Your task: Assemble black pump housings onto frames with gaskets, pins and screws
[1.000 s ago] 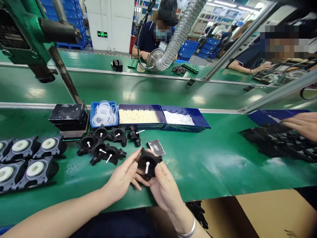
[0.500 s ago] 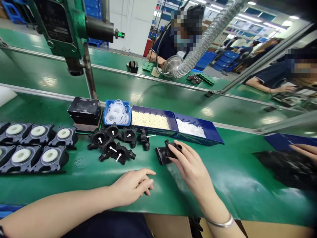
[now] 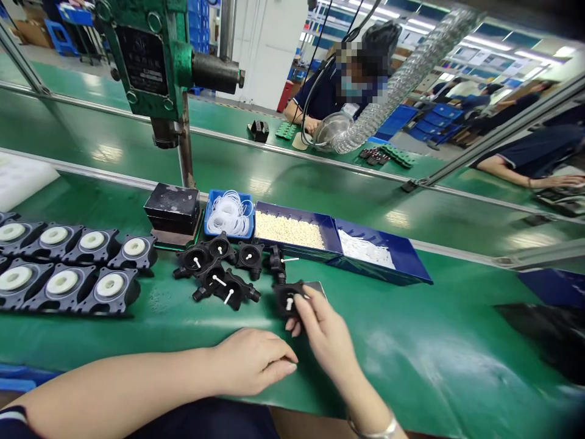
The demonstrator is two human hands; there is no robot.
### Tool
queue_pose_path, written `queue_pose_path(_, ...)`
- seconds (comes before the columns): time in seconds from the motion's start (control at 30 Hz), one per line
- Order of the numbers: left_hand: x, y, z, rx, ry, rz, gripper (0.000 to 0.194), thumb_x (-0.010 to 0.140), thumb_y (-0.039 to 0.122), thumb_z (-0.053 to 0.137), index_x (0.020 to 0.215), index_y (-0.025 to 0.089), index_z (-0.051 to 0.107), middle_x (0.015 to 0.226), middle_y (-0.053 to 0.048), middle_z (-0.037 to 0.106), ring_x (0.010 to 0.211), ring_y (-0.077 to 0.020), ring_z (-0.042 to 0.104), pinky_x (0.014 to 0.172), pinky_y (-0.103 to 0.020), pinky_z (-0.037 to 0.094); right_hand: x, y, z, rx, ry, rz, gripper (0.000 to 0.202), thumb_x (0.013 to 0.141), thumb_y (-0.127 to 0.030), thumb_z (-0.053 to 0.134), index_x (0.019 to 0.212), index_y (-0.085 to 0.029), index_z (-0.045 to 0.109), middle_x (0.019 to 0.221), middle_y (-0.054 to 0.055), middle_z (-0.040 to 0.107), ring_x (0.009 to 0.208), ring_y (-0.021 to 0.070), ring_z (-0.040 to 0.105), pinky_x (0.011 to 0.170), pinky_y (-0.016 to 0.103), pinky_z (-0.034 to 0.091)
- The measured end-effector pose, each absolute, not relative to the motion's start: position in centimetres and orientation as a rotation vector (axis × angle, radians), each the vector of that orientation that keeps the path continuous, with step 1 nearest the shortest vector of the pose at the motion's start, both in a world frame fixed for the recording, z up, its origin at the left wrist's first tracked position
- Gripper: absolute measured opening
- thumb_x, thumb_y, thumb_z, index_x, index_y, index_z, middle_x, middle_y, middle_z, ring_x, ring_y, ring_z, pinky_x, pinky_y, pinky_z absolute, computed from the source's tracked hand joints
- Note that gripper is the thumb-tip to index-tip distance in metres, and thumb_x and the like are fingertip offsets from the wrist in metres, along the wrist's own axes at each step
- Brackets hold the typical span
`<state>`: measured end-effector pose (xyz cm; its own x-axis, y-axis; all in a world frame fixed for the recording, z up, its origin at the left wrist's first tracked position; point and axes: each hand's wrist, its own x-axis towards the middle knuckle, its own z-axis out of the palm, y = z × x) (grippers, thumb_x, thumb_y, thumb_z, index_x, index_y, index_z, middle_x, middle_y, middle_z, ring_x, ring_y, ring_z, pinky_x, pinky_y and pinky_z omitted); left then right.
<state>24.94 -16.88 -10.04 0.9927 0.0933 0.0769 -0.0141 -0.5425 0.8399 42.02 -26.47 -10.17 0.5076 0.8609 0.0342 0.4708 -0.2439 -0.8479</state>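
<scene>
My right hand (image 3: 326,332) grips a black plastic housing (image 3: 284,299) with a white pin in its hollow, held just above the green table (image 3: 192,332). Behind that hand, part of a flat metallic block (image 3: 316,288) shows. My left hand (image 3: 258,361) rests near the table's front edge, thumb and fingers drawn together; whether anything small is between them is hidden. Left of the held housing lies a cluster of similar black housings (image 3: 214,277) with white pins. One more housing (image 3: 275,263) stands on its side, its white pin pointing right.
Rows of black housings with white rings (image 3: 109,285) fill the left. Along the back are a black block (image 3: 171,207), a blue tray of clear rings (image 3: 228,213), a bin of cream pieces (image 3: 292,231) and a bin of white pins (image 3: 365,249). A green press (image 3: 150,67) stands behind; co-workers sit beyond.
My right hand has lifted the black housing off the block and moved it left, turned so its hollow and white pin show. My left fingers have drawn together. The view has shifted.
</scene>
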Motion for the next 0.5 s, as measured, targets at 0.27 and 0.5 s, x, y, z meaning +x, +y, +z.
queue_pose_path(0.27, 24.7, -16.8, -10.6, 2.294, -0.059, 0.136, 0.027, 0.098, 0.030, 0.053, 0.112, 0.015, 0.070, 0.103, -0.010, 0.077, 0.091, -0.0237, 0.073, 0.081, -0.031, 0.055, 40.3, -22.8, -12.6, -2.076, -1.433, 0.021, 0.054, 0.103, -0.056, 0.035, 0.124, -0.013, 0.062, 0.106, 0.019, 0.070, 0.098, 0.0333, 0.069, 0.085, 0.049, 0.054)
queue_pose_path(0.5, 24.5, -16.5, -10.9, 2.397, -0.118, 0.157, 0.029, 0.099, 0.035, 0.053, 0.116, 0.017, 0.067, 0.107, -0.009, 0.076, 0.097, -0.0239, 0.073, 0.084, -0.032, 0.055, 41.9, -25.2, -10.1, -1.993, -1.303, -0.088, 0.045, 0.105, -0.050, 0.036, 0.128, -0.021, 0.061, 0.106, 0.012, 0.070, 0.096, 0.0278, 0.067, 0.084, 0.044, 0.052)
